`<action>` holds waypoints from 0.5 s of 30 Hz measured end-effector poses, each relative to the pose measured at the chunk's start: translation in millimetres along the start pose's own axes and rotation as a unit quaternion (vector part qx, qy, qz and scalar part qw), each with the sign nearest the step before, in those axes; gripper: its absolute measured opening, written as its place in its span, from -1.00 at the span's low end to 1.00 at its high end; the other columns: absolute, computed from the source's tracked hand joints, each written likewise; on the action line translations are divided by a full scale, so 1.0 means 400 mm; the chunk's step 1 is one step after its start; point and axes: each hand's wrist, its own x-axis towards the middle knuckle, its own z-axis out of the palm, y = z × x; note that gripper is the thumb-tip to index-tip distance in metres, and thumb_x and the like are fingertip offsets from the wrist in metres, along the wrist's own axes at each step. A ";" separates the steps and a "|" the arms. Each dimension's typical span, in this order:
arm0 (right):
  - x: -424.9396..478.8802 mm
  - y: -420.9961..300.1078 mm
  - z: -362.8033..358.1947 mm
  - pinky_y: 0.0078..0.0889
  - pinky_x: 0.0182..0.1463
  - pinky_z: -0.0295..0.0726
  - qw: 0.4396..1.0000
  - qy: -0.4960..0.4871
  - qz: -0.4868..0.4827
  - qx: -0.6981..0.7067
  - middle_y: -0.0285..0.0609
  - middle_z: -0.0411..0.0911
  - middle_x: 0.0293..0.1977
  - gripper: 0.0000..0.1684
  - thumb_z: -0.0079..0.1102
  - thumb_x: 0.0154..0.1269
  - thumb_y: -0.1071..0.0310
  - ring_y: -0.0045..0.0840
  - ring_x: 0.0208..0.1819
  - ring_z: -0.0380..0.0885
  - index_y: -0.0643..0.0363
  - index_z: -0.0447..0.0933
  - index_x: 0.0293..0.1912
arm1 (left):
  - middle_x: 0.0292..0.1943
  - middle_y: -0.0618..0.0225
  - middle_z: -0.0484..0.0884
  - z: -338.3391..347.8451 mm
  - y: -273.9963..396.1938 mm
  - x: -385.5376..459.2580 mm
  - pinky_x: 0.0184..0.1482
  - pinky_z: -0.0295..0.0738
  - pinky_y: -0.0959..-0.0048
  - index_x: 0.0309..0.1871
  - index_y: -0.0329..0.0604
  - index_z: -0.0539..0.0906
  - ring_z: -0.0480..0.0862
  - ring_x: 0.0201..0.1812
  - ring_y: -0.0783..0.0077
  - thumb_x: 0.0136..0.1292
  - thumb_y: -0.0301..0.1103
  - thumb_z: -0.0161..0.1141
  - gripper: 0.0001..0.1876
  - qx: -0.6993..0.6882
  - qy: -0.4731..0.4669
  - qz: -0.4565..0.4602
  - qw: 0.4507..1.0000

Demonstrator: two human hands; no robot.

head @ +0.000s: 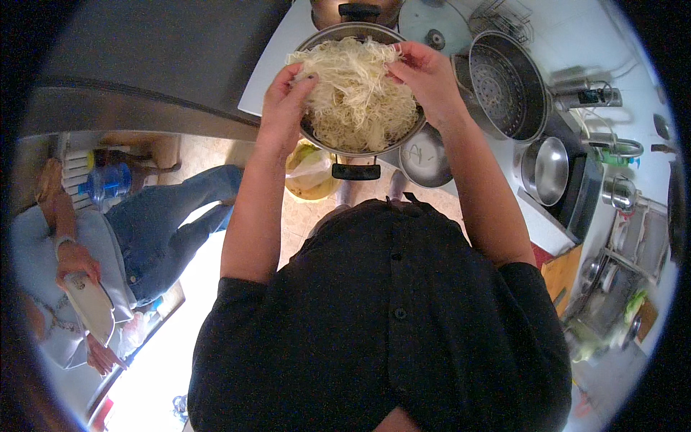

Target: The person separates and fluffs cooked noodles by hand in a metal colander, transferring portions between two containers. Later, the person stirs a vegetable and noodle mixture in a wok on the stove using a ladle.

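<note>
A wide metal pan (345, 164) with black handles holds a heap of thin pale noodles (359, 102). My left hand (289, 100) pinches strands at the heap's left side, thumb and fingers closed on them. At the upper right edge of the heap, my right hand (426, 75) grips more strands between thumb and fingertips. Both hands hold the noodles over the pan, the top layer spread between them. The lower ends of the held strands blend into the heap.
Right of the pan are a steamer pot (507, 86), a metal bowl (546, 170), another bowl (426, 156) and a glass lid (432, 19). Below the pan's left side is a yellow lined bin (307, 186). At far left another person (162, 227) holds a knife (92, 308).
</note>
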 end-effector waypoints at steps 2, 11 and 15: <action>-0.013 -0.006 0.036 -0.68 -0.22 0.54 1.000 -0.011 -0.004 0.029 -0.32 0.59 -0.34 -0.77 0.23 0.19 0.53 -0.75 -0.31 0.54 0.30 0.56 -0.12 | -0.14 0.25 0.63 0.024 -0.020 -0.004 -0.11 0.54 0.48 0.13 -0.28 0.46 0.62 -0.17 0.45 0.22 -0.30 0.29 -0.54 0.061 -0.018 0.012 0.998; 0.024 0.014 0.014 -0.69 -0.23 0.53 0.988 0.068 -0.052 -0.129 -0.28 0.62 -0.33 -0.76 0.24 0.19 0.52 -0.73 -0.32 0.54 0.32 0.58 -0.10 | -0.07 0.28 0.61 0.028 -0.020 0.004 -0.03 0.53 0.49 0.16 -0.23 0.47 0.61 -0.09 0.48 0.22 -0.43 0.27 -0.57 -0.011 -0.019 -0.006 1.000; 0.013 0.010 0.039 -0.69 -0.22 0.54 0.998 0.016 -0.051 -0.034 -0.28 0.62 -0.33 -0.76 0.20 0.24 0.51 -0.73 -0.31 0.55 0.29 0.59 -0.07 | -0.07 0.31 0.62 0.022 -0.032 0.020 -0.01 0.53 0.49 0.14 -0.23 0.50 0.61 -0.07 0.47 0.17 -0.54 0.23 -0.58 -0.024 -0.039 0.024 0.999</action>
